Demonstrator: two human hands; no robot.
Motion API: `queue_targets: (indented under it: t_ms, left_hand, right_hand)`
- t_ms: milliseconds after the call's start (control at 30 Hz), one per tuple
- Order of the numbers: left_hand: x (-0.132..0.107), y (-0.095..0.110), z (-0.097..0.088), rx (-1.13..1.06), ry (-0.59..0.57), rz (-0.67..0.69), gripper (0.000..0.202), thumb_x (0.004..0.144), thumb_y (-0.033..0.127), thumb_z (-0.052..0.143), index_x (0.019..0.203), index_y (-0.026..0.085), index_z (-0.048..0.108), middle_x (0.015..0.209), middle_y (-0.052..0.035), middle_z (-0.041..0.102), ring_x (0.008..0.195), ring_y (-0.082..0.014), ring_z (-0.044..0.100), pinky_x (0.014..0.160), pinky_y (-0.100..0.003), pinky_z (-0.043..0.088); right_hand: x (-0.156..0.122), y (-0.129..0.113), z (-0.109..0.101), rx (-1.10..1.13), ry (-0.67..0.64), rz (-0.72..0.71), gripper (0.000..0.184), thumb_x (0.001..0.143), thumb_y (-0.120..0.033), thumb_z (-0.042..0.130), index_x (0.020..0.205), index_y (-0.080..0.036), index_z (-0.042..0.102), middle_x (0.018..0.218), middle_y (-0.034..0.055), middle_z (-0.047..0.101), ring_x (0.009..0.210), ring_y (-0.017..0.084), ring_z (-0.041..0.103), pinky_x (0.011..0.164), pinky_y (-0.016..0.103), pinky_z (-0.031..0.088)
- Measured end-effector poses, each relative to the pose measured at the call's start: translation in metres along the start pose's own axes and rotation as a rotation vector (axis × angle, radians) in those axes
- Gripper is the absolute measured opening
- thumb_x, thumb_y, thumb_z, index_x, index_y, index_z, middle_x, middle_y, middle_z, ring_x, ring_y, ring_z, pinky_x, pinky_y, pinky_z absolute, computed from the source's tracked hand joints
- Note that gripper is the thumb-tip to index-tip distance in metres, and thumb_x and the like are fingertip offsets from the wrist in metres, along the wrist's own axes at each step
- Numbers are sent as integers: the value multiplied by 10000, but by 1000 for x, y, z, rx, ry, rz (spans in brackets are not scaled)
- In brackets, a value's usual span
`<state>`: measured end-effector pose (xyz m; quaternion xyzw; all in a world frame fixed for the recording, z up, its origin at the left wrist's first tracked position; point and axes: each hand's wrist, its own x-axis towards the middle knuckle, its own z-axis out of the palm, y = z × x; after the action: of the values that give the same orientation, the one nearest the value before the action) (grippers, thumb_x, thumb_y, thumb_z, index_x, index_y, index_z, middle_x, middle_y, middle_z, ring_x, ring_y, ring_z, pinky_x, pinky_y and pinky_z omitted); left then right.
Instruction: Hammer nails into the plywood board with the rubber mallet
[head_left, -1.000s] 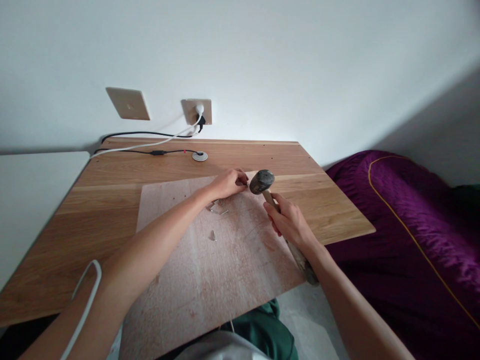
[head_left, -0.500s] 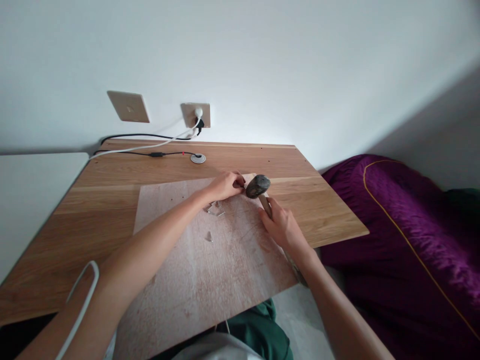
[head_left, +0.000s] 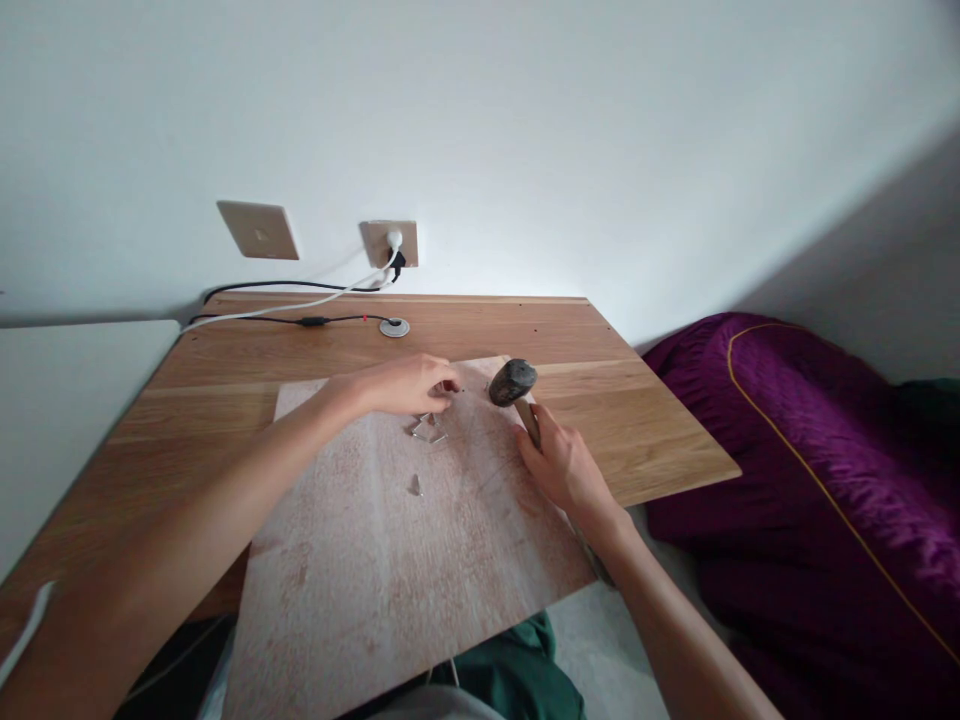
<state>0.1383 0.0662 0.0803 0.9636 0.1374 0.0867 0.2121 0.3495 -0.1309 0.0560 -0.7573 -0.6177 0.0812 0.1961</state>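
A pale plywood board (head_left: 390, 560) lies on a wooden desk (head_left: 225, 370) and overhangs its near edge. My right hand (head_left: 562, 465) is wrapped round the wooden handle of a hammer, whose dark head (head_left: 513, 381) hovers just over the board's far right corner. My left hand (head_left: 409, 385) reaches across the board to the left of the hammer head, fingers curled together low over a small pile of nails (head_left: 429, 428). What its fingertips pinch, if anything, is too small to see. One lone nail (head_left: 414, 486) lies nearer to me.
Black and white cables (head_left: 300, 305) run along the desk's back edge to a wall socket (head_left: 388, 243), beside a round desk grommet (head_left: 394, 327). A purple bedcover (head_left: 817, 470) lies to the right. A white surface (head_left: 60, 400) adjoins the desk's left side.
My left hand has drawn back leftward from the hammer head, towards the nail pile. The hammer head has lowered slightly. The view has shifted a little.
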Motion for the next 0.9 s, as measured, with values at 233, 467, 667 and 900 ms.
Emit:
queue_targets:
  t_ms: [233, 467, 667, 900]
  left_hand:
    - [-16, 14, -13, 51, -162, -131, 303, 743, 71, 688, 1006, 209, 752, 1028, -39, 775, 903, -199, 699, 748, -270, 460]
    - [-8, 19, -8, 72, -228, -148, 252, 721, -3, 611, 823, 208, 705, 808, 6, 723, 697, -149, 632, 603, -265, 372]
    - [6, 13, -12, 11, -73, -59, 225, 770, 57, 642, 903, 199, 756, 887, -19, 748, 772, -156, 665, 704, -266, 443]
    - [27, -2, 13, -90, 213, 33, 207, 843, 78, 633, 946, 192, 771, 954, -52, 772, 868, -178, 700, 804, -289, 493]
  right_hand:
    - [1, -1, -2, -10, -5, 18, 242, 1033, -322, 457, 1132, -167, 615, 912, 147, 795, 834, 310, 766, 664, 316, 430]
    - [1, -1, -2, -14, -8, 29, 240, 1031, -325, 464, 1131, -174, 621, 924, 145, 798, 839, 310, 763, 662, 315, 427]
    - [1, 0, 0, -15, -10, 33, 322, 1042, -340, 454, 1232, -143, 623, 938, 156, 803, 850, 317, 768, 670, 321, 436]
    - [1, 0, -1, 9, 1, 37, 271, 1028, -320, 482, 1193, -175, 641, 968, 136, 813, 866, 295, 774, 663, 301, 444]
